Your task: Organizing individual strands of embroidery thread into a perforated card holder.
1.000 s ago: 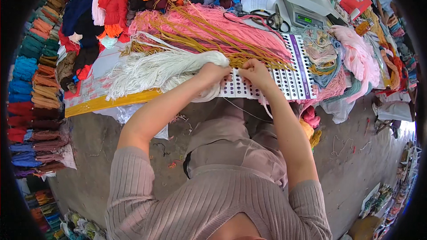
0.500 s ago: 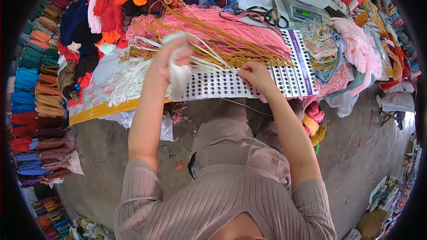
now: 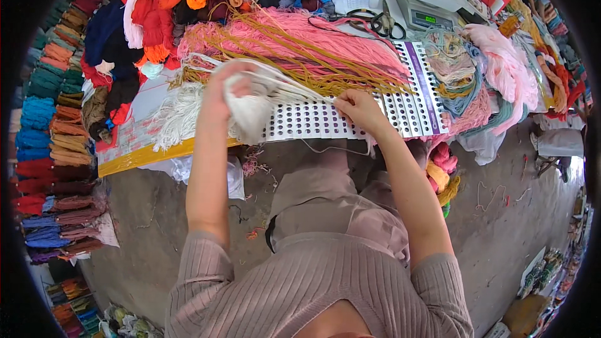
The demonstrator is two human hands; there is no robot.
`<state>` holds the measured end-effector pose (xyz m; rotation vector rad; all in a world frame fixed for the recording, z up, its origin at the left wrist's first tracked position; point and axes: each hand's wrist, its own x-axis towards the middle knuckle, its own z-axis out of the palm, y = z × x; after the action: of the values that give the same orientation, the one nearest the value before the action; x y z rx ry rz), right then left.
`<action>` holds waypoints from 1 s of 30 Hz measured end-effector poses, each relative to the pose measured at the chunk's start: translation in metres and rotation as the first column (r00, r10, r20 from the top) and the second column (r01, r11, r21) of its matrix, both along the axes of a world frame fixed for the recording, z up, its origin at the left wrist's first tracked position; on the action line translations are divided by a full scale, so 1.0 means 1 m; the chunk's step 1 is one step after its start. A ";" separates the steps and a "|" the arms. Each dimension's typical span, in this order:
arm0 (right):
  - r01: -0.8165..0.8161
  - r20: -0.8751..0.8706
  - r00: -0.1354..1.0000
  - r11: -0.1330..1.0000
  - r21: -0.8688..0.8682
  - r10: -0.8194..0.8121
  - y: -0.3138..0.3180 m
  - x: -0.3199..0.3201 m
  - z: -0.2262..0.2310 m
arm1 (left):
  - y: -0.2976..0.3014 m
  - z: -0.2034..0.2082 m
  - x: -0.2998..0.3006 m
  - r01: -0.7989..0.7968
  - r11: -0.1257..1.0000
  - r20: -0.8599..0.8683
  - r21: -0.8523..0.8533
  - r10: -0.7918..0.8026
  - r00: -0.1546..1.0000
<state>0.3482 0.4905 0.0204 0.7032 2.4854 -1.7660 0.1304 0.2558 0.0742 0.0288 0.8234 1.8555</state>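
My left hand [image 3: 219, 94], a little blurred, is closed round a loose skein of white yarn [image 3: 251, 111] at the table's front edge. Several white strands run taut from it toward the right. Thumb and fingertips of my right hand [image 3: 360, 110] pinch these strands over a white card strip with rows of punched holes [image 3: 307, 126]. Behind both hands lie long pink yarn [image 3: 325, 34] and mustard yarn [image 3: 294, 70], spread across the card. More white yarn [image 3: 178, 116] lies in a loose heap left of my left hand.
Scissors [image 3: 385, 24] and a digital scale [image 3: 432, 20] with a clear tray sit at the back right. Coloured skeins [image 3: 159, 22] pile up at the back left. Pastel yarn [image 3: 460, 69] hangs over the right side. Yellow tape [image 3: 156, 158] lines the front edge.
My left hand has dropped slightly and turned, and the white skein swings out wider below it. The strands between the hands look tighter. My right hand stays almost in place.
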 end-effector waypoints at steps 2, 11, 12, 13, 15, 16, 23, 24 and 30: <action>0.000 -0.016 1.000 1.000 0.019 0.000 0.001 0.000 -0.002 | -0.019 0.007 -0.002 -0.137 0.959 0.085 0.247 0.120 0.989; 0.013 -0.018 1.000 0.996 0.088 -0.012 -0.002 -0.002 -0.004 | -0.031 0.019 -0.042 -0.275 0.960 -0.253 -0.054 0.254 0.934; 0.025 -0.021 1.000 0.997 0.073 -0.024 0.000 0.000 -0.007 | -0.026 0.022 -0.059 -0.299 0.950 -0.238 -0.095 0.270 0.933; 0.030 -0.031 0.999 0.997 0.074 -0.028 0.000 0.001 -0.009 | -0.031 0.020 -0.084 -0.263 0.957 -0.207 -0.122 0.235 0.950; 0.041 -0.033 0.999 0.996 0.077 -0.039 0.006 0.005 -0.017 | -0.031 0.014 -0.127 -0.341 0.926 -0.261 -0.166 0.292 0.920; 0.004 -0.067 0.998 0.998 0.055 0.000 -0.004 -0.003 -0.010 | -0.077 0.010 -0.181 -0.367 0.901 -0.389 -0.230 0.260 0.884; 0.019 -0.004 1.000 0.998 0.066 -0.019 -0.008 -0.001 -0.002 | -0.232 0.116 -0.321 -0.768 0.559 -0.903 -0.314 0.075 0.423; -0.003 -0.045 0.999 0.997 0.081 0.007 -0.009 -0.004 -0.004 | -0.277 0.172 -0.334 -0.798 0.552 -0.885 -0.241 0.212 0.414; 0.066 -0.038 0.997 0.995 0.078 -0.064 0.000 0.006 -0.006 | -0.283 0.326 -0.297 -0.877 0.480 -0.789 0.034 0.551 0.271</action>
<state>0.3545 0.4904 0.0146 0.7732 2.5977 -1.7228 -0.1671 -0.0271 0.4001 0.1254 2.1206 2.5417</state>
